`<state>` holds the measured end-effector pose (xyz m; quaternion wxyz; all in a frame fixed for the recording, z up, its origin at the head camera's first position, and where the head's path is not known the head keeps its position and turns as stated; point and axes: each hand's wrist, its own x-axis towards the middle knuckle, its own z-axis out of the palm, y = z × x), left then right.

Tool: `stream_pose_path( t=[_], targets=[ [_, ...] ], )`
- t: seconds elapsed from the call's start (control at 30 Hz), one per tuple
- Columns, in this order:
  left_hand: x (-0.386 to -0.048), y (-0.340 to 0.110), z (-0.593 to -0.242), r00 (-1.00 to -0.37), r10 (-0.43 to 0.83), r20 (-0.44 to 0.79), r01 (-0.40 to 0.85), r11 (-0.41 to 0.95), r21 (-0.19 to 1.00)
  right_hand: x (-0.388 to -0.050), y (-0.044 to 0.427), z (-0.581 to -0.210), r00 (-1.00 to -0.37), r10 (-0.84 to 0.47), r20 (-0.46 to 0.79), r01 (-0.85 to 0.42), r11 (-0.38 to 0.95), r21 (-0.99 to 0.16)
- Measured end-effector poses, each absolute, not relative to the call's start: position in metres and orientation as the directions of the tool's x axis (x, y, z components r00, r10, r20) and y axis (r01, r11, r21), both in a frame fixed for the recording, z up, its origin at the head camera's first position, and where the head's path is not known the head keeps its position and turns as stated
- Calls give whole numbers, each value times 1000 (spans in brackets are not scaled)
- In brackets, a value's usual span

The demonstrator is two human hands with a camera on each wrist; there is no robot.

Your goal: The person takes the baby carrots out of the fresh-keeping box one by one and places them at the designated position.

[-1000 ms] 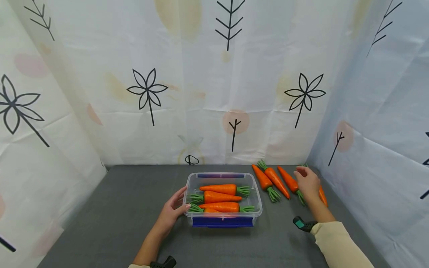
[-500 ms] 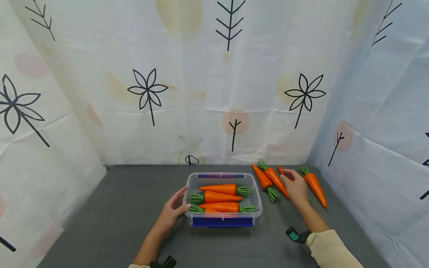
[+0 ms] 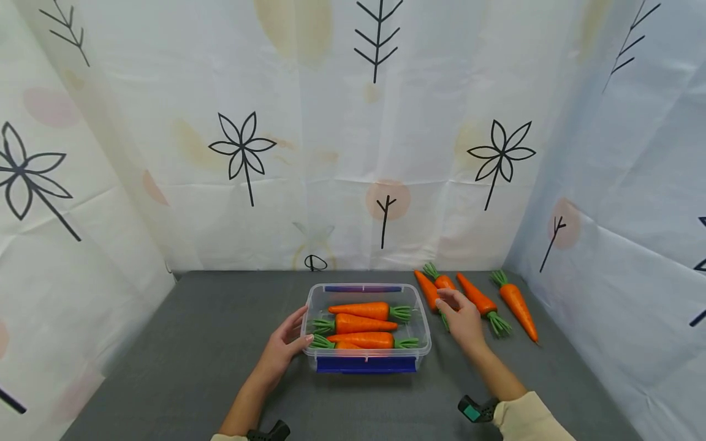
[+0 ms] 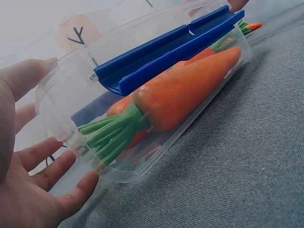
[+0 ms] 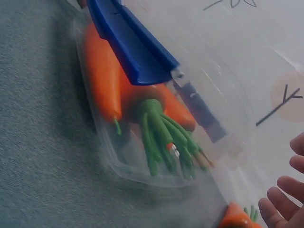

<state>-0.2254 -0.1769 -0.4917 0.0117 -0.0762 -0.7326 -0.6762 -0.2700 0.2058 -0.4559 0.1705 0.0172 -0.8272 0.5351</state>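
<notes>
A clear plastic box (image 3: 421, 343) with blue latches holds several orange carrots (image 3: 366, 323) with green tops. My left hand (image 3: 281, 344) rests against the box's left end; the left wrist view shows its fingers spread along the clear wall. On the right, my right hand (image 3: 462, 318) hovers among the loose carrots, its fingers loosely bent and no carrot visibly held. It partly covers the leftmost loose carrot (image 3: 425, 286) and a second loose carrot (image 3: 444, 282) beside it. In the right wrist view, the fingers (image 5: 280, 202) appear at the lower right edge, apart from the box.
Two more loose carrots lie to the right of my right hand: a nearer carrot (image 3: 477, 296) and a farther carrot (image 3: 518, 306). A grey cloth-covered table (image 3: 220, 331) lies beneath everything. Patterned white curtains (image 3: 331, 153) enclose the back and both sides.
My right hand has moved left, away from the rightmost carrot and over the third one, to the two carrots closest to the box. The left hand and the box stay put.
</notes>
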Motion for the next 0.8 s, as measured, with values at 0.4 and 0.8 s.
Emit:
stream_pose_path(
  t=[0.4, 0.8],
  targets=[
    [-228, -177, -496, -987, 92, 129, 137, 93, 986, -269, 188, -475, -977, -61, 204, -213, 302, -929],
    [-228, -179, -481, -985, 79, 156, 170, 228, 959, -262, 178, -474, -985, -135, 107, -143, 299, -944]
  ],
)
